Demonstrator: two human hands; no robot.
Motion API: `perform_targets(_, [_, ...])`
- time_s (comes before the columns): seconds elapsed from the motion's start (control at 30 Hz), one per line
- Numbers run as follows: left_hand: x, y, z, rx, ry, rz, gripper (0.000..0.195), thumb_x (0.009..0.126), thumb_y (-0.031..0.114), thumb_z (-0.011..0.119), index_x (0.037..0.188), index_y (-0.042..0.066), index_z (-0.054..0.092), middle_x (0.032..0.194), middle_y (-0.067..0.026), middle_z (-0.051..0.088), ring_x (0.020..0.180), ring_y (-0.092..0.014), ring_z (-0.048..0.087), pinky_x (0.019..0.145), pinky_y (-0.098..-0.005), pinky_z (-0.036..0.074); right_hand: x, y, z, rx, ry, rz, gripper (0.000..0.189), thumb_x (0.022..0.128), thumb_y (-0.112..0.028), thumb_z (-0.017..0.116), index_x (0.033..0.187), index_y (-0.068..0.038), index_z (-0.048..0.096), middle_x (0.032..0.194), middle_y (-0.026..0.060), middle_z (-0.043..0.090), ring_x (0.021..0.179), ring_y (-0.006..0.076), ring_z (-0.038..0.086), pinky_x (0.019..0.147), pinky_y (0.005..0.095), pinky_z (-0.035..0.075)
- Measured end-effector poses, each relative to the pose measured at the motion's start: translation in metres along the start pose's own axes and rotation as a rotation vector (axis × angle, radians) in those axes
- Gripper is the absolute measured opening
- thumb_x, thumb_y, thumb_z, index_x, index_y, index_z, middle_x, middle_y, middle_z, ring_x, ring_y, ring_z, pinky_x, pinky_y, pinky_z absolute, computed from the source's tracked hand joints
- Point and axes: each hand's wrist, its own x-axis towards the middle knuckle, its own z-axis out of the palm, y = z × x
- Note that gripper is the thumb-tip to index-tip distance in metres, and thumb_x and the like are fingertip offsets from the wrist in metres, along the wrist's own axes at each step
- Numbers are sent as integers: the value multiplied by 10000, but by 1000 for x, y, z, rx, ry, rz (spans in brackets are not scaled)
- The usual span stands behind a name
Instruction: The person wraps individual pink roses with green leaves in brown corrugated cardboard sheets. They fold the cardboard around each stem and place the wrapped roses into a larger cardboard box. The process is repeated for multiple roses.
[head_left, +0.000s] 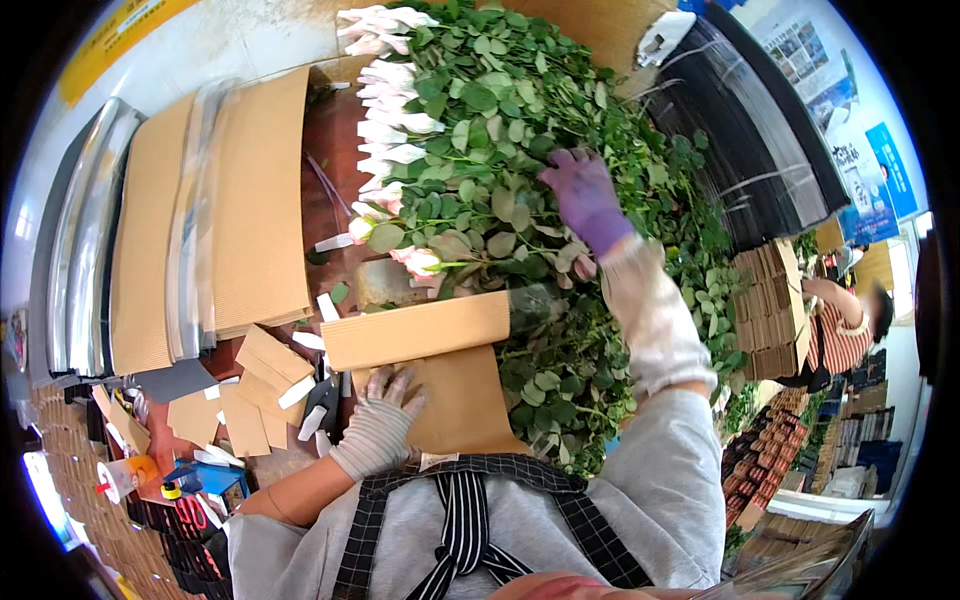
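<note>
My left hand (386, 420), in a striped grey-white glove, rests with spread fingers on a sheet of brown paper or cardboard (457, 397) before my chest. Just above it lies a folded corrugated cardboard piece (420, 328) with a clear plastic end. My right hand (583, 191), in a purple glove, reaches over the leafy rose stems (487, 112); its fingertips are among the leaves, and whether they grip a stem cannot be told. Two pale pink roses, one (418, 261) near the cardboard, show bare petals. Many rose heads in white netting (390, 90) line the pile's left side.
Stacked corrugated sheets (259, 202) and clear film stand at left, black wrapping sleeves (742, 127) at upper right. Cardboard scraps (247, 412), a blue tape dispenser (214, 480) and a drink cup (124, 478) lie at lower left. Another person (840, 330) stands far right near bundled cardboard (769, 311).
</note>
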Motion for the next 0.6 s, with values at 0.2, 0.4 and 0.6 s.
perform_targets(0.2, [3, -11, 21, -58, 34, 45, 791, 654, 304, 733, 1351, 126, 404, 1440, -179, 272, 1320, -465, 222, 1003, -608, 297, 49, 21, 51, -258, -513, -175, 274, 680, -173, 637, 942, -113, 692, 1166, 82, 586, 1113, 274, 510, 892, 385, 451])
perform_targets(0.4, [-1, -11, 14, -97, 18, 40, 774, 664, 273, 725, 1350, 126, 399, 1436, -182, 267, 1320, -478, 210, 996, -607, 301, 6, 36, -51, 109, 297, -104, 231, 673, -127, 623, 898, -96, 666, 1117, 90, 610, 1021, 301, 560, 855, 391, 467])
perform_targets(0.6, [6, -7, 4, -48, 40, 57, 876, 566, 335, 795, 1333, 131, 425, 1426, -167, 286, 1312, -443, 231, 1000, -588, 319, -87, 70, 65, -72, 273, 241, 329, 792, -129, 632, 1109, -55, 579, 1081, 139, 611, 971, 329, 585, 858, 374, 467])
